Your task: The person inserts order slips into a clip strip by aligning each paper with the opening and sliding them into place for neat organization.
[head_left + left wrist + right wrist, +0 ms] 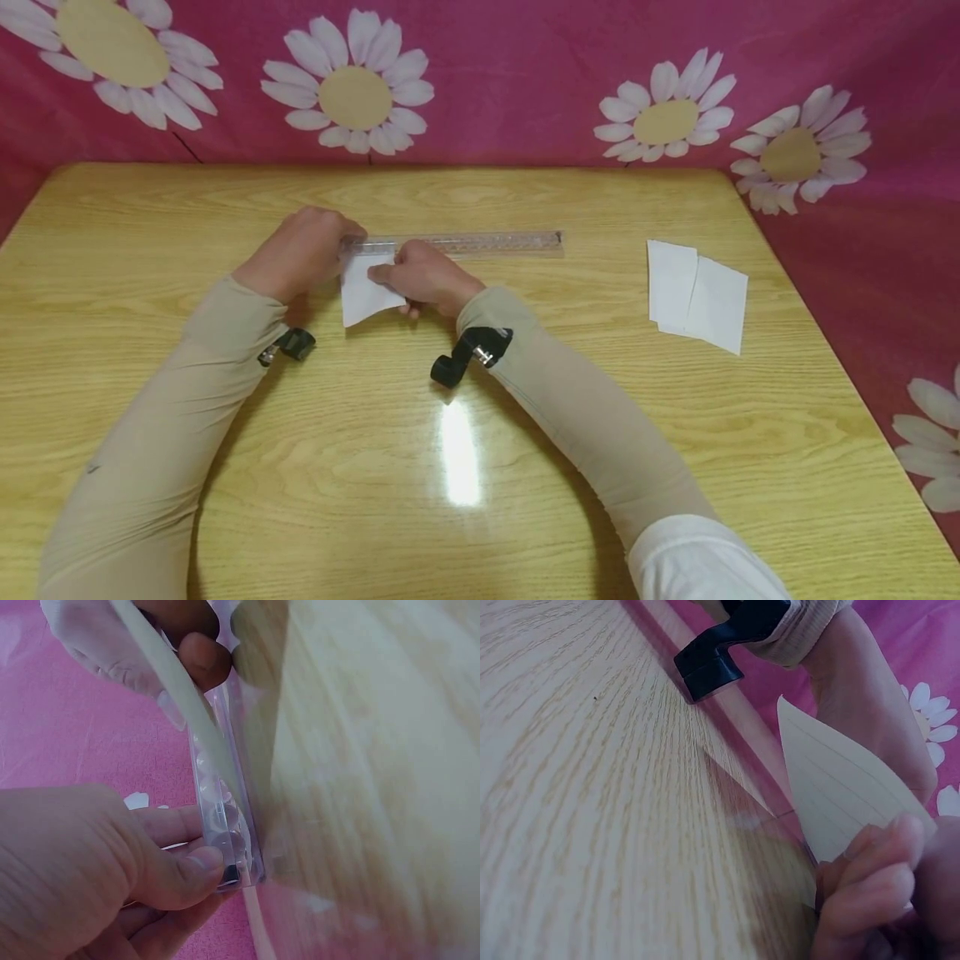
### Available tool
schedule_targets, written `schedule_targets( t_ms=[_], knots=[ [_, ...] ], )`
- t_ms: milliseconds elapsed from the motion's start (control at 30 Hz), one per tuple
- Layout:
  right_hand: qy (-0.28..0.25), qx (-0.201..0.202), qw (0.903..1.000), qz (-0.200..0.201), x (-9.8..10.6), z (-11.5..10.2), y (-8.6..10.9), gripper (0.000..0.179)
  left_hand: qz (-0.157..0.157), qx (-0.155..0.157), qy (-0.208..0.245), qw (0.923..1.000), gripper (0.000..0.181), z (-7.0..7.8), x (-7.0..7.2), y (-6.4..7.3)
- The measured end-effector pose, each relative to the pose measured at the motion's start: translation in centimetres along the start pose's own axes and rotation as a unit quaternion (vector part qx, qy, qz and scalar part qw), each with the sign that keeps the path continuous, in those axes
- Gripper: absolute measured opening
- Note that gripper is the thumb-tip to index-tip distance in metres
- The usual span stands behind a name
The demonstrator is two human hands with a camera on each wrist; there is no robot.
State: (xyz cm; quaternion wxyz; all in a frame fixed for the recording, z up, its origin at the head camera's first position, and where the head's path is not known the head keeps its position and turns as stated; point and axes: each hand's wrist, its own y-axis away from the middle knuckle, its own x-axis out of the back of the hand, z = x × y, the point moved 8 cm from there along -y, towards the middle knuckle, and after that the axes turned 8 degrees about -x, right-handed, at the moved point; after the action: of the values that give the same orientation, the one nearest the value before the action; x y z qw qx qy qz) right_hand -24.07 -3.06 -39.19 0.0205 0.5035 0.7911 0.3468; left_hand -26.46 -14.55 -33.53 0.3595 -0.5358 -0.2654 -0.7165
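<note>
A clear plastic ruler [495, 243] lies crosswise on the far half of the table, its left end over the top edge of a small white sheet of paper [360, 300]. My left hand [303, 250] holds that end; in the left wrist view the thumb [196, 870] presses on one side of the ruler [217, 802], with fingers behind. My right hand [433, 279] pinches the paper at its right side, thumb on top and fingers beneath. The sheet's near edge curves up off the table, and the right wrist view shows the paper [847, 787] standing tilted above the curled fingers.
Overlapping white paper pieces [716, 304] lie at the right of the wooden table [375, 467]. A pink cloth with daisies [510, 83] hangs behind the far edge. Black camera mounts [448, 371] stick out from both wrists.
</note>
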Motion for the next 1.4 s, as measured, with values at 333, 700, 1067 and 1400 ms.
schedule_targets(
  t_ms=[333, 700, 1067, 1400],
  knots=[
    [-0.022, 0.009, 0.9997, -0.011, -0.09, 0.04, 0.01, 0.027, -0.002, 0.005, -0.001, 1.0, 0.037, -0.05, -0.06, 0.04],
    [0.0, 0.001, 1.0, -0.002, -0.14, -0.23, 0.2, 0.037, -0.007, 0.006, 0.003, 1.0, 0.039, -0.05, -0.12, -0.02],
    [0.041, -0.002, 0.9992, -0.001, -0.2, -0.57, 0.17, 0.044, -0.017, 0.017, 0.0, 0.9997, 0.042, 0.09, -0.12, 0.02],
    [0.034, -0.002, 0.9994, -0.004, -0.19, -0.45, 0.01, 0.039, -0.009, 0.01, 0.002, 0.9999, 0.04, 0.23, -0.09, 0.06]
  ],
)
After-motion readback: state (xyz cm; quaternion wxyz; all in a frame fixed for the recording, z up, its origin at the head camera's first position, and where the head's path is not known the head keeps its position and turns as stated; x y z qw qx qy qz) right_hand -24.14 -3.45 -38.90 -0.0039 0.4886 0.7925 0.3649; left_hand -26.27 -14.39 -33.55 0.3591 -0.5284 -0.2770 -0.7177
